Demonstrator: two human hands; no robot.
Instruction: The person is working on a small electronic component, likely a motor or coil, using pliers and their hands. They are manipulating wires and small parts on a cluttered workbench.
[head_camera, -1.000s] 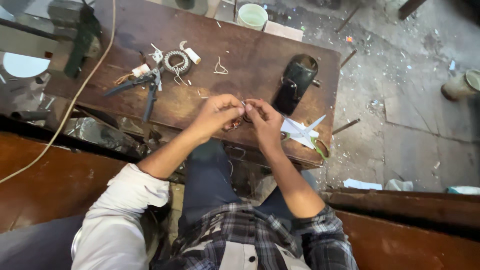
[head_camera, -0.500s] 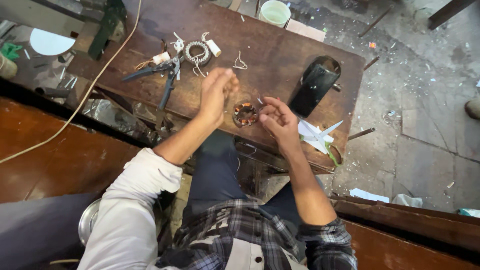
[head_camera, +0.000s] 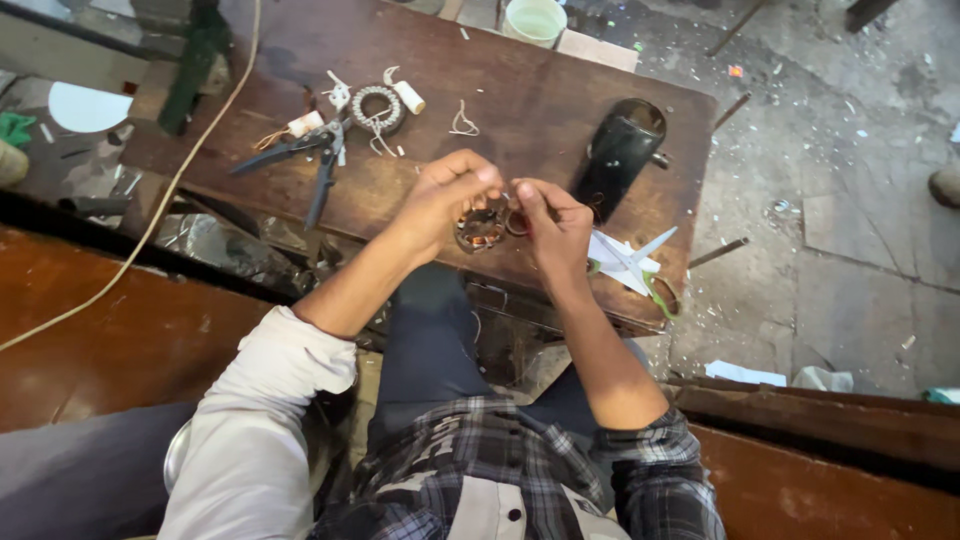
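My left hand (head_camera: 448, 195) and my right hand (head_camera: 553, 222) meet over the near edge of a worn wooden table (head_camera: 520, 80). Between them sits a small round motor stator with copper windings (head_camera: 483, 227). My left hand grips it from above and the left. The fingertips of my right hand pinch at its right side, where a thin wire may run, too fine to tell. Both forearms reach up from my lap.
On the table lie pliers (head_camera: 300, 160), a second ring-shaped wound stator (head_camera: 379, 108) with white sleeving scraps, a black motor housing (head_camera: 617, 155), and green-handled scissors (head_camera: 640, 270) on white paper. A pale green cup (head_camera: 534, 20) stands at the far edge. A cable (head_camera: 170, 190) crosses left. The floor is littered.
The view has shifted slightly. My hands have drawn closer together around the stator, the left hand lowering onto it from its raised position.
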